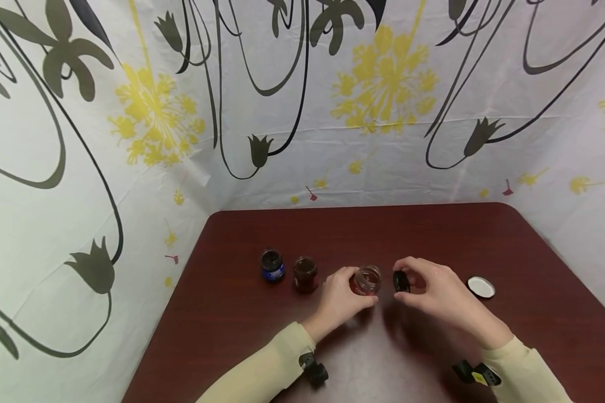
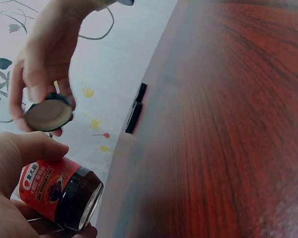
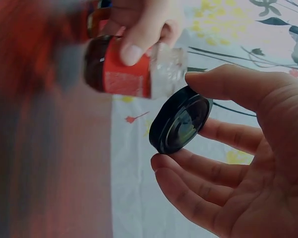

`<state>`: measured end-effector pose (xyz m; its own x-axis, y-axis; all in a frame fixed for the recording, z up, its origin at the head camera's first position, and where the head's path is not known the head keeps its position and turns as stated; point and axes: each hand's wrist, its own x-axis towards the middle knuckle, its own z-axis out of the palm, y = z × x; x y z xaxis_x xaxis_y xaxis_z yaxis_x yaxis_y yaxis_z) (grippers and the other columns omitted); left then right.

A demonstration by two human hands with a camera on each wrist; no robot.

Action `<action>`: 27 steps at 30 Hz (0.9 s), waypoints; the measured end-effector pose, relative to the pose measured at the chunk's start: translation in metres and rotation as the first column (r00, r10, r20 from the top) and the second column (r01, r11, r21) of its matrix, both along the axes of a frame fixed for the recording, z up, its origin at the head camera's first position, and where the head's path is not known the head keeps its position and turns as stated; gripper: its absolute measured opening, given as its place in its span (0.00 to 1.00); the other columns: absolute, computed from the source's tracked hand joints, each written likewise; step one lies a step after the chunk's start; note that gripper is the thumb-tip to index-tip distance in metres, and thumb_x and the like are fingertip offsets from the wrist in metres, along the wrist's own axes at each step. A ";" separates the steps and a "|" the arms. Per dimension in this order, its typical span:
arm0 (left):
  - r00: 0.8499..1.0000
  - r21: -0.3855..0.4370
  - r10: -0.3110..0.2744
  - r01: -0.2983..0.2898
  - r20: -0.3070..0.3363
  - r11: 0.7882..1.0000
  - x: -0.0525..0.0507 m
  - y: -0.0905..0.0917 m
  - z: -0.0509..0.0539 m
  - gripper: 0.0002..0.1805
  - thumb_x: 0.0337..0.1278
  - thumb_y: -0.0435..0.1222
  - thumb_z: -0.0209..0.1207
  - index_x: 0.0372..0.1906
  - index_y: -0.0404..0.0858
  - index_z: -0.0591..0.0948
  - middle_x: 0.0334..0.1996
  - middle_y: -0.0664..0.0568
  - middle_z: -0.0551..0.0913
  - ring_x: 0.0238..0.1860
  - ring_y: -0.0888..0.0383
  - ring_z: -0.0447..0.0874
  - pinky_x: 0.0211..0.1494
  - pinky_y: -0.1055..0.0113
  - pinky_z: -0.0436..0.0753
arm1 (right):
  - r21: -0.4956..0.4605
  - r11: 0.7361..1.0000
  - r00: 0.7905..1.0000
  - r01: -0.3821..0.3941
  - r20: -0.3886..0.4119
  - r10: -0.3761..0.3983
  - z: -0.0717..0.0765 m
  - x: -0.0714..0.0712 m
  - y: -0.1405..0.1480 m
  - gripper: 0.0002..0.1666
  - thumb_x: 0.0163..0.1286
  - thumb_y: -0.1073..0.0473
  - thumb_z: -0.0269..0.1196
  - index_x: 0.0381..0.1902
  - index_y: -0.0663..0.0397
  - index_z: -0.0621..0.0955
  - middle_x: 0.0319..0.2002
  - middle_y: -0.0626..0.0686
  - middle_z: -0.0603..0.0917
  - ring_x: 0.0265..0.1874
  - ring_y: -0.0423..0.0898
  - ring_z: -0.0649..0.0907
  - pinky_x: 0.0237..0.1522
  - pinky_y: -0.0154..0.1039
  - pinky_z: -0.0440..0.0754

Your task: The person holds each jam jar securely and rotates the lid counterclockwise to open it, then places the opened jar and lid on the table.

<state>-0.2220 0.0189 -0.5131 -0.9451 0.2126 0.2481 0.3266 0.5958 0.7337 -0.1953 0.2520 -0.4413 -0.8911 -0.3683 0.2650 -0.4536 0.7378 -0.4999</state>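
Note:
My left hand (image 1: 341,296) grips a glass jar (image 1: 367,280) with a red label, raised over the table. No lid is on its mouth; its upper glass is clear and its lower part dark. To its right, my right hand (image 1: 436,288) pinches a black lid (image 1: 401,281) between thumb and fingers, apart from the jar. The right wrist view shows the outer face of that lid (image 3: 183,121), while its pale underside faces the left wrist camera. Left of my left hand stand a dark brown jar (image 1: 305,274) and a jar with a blue label (image 1: 272,265).
Another lid (image 1: 481,287) lies on the dark red table (image 1: 363,229), white inside up, right of my right hand. The left wrist view shows two dark, flat pieces (image 2: 134,117) near the table edge. A patterned white cloth (image 1: 292,112) hangs behind the table.

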 end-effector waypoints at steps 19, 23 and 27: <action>0.999 0.056 0.051 -0.052 0.012 0.997 -0.013 0.001 -0.008 0.33 0.38 0.48 0.80 0.55 0.47 0.84 0.45 0.63 0.84 0.47 0.61 0.83 0.50 0.61 0.80 | 0.068 0.994 0.995 0.091 0.037 -0.094 -0.030 0.009 0.039 0.26 0.53 0.48 0.79 0.45 0.40 0.77 0.35 0.39 0.82 0.35 0.41 0.84 0.33 0.40 0.80; 0.998 0.067 0.058 -0.060 0.023 0.996 -0.015 0.001 -0.010 0.33 0.38 0.48 0.80 0.55 0.47 0.84 0.45 0.62 0.85 0.48 0.61 0.83 0.52 0.60 0.79 | 0.076 0.991 0.993 0.111 0.026 -0.114 -0.032 0.011 0.045 0.26 0.52 0.45 0.79 0.43 0.41 0.77 0.34 0.39 0.84 0.35 0.43 0.85 0.32 0.40 0.78; 0.997 0.076 0.067 -0.069 0.024 0.995 -0.018 0.000 -0.013 0.32 0.37 0.47 0.80 0.54 0.47 0.84 0.44 0.63 0.84 0.48 0.62 0.82 0.53 0.61 0.79 | 0.060 0.989 0.990 0.137 0.026 -0.138 -0.032 0.012 0.049 0.24 0.52 0.42 0.79 0.39 0.39 0.77 0.34 0.39 0.86 0.36 0.44 0.87 0.32 0.40 0.78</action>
